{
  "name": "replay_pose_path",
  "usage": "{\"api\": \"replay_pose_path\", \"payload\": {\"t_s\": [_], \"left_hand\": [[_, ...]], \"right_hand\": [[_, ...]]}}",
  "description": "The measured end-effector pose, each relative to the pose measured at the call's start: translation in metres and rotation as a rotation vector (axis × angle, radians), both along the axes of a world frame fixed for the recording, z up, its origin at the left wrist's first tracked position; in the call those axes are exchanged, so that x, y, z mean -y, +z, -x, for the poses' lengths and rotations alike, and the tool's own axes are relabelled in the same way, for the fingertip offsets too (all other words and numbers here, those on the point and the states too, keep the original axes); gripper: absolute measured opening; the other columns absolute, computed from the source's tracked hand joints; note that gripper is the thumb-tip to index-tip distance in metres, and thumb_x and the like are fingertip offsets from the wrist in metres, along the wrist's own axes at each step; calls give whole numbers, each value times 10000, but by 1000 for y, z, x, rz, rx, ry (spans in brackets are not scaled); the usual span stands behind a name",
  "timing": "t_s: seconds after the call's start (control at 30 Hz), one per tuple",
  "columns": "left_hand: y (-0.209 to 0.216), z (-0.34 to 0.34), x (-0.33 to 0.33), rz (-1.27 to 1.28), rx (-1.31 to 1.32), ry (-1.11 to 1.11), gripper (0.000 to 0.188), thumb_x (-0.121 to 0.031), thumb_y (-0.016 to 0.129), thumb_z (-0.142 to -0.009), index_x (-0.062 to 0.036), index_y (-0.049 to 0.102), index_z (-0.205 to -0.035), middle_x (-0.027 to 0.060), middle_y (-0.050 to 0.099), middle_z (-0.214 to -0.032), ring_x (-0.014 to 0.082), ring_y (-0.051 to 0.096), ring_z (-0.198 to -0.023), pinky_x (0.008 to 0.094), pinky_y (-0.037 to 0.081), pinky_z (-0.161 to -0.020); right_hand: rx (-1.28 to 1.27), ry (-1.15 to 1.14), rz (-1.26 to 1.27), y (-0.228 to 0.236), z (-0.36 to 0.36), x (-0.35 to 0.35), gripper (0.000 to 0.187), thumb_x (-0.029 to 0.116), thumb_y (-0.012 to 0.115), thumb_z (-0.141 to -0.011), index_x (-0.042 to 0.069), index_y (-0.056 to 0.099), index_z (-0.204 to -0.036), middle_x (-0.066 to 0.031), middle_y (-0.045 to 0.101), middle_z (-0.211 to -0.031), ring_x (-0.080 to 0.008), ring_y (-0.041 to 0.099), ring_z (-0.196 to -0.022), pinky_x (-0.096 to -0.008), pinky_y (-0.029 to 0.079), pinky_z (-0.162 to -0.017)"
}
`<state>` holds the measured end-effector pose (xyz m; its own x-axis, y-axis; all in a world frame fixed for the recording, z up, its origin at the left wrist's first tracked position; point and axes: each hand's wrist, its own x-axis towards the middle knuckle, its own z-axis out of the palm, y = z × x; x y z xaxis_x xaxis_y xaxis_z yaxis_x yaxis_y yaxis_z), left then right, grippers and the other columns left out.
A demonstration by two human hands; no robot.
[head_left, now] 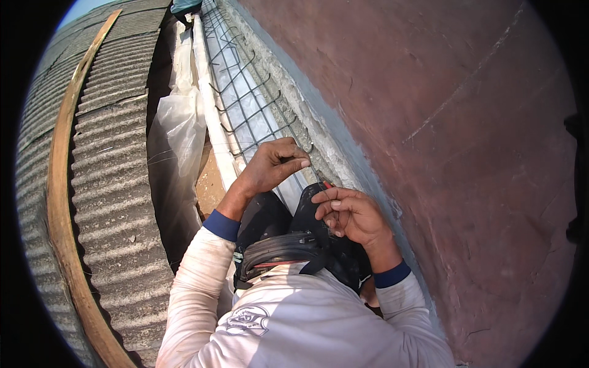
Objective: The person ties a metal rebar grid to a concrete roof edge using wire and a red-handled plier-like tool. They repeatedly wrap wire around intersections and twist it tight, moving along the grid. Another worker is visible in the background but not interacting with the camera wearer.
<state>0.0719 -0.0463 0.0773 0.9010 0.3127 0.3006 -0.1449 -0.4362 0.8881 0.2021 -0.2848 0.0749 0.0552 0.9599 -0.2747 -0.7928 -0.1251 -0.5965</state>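
Observation:
My left hand (275,164) is closed in a pinch above the near end of a steel rebar mesh (248,113). A thin wire seems to run through its fingertips, and fine strands stretch off to the left. My right hand (356,221) hovers over my right thigh with its fingers half curled. Fine wire shows by its fingertips, along with a small red tip (328,184); most of what it holds is hidden. Hooked bar ends stick out along the mesh's right side. A black waist pouch (279,251) with a zip sits at my waist.
A corrugated roof (123,202) with a long wooden plank (59,184) lies on the left. Clear plastic sheeting (181,119) hangs beside a pale board (211,101). A reddish wall (454,153) rises close on my right. Another person (185,7) is at the far end.

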Motion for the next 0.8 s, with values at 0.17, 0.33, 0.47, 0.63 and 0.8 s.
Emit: {"api": "replay_pose_path", "payload": {"t_s": [0.17,0.33,0.47,0.63,0.8], "left_hand": [[-10,6,6,62,28,-6,101,-118,793,-982,-33,815,-1032,18,620,-848,110,574,-794,291,485,-741],[-19,20,9,46,96,-24,137,-167,792,-982,-42,809,-1035,66,652,-875,184,632,-835,347,515,-769],[-20,31,21,-101,63,-71,86,-106,808,-908,-62,808,-982,84,638,-856,246,653,-820,378,526,-751],[-19,49,24,-257,85,26,128,-140,824,-890,-88,817,-1007,92,622,-875,301,631,-905,425,510,-806],[7,77,-20,-597,99,92,94,-202,858,-821,-156,830,-898,62,622,-862,288,645,-925,434,505,-808]], "right_hand": [[-123,27,-115,-17,14,-4,395,126,507,-1054,-115,593,-1355,-90,627,-846,-67,448,-553,-217,394,-473],[-54,63,-179,-15,25,-7,397,111,499,-1034,-127,614,-1330,-111,645,-866,-74,458,-560,-223,392,-470],[258,-46,164,-13,31,-11,339,99,549,-1028,-79,670,-1290,-53,612,-822,-56,436,-571,-204,349,-478],[752,-106,181,-13,29,2,242,83,577,-1045,-27,747,-1177,43,512,-725,-18,384,-580,-207,257,-507],[1146,-187,91,-2,20,22,256,45,588,-1031,-66,764,-1181,17,560,-759,-44,432,-611,-245,319,-557]]}}
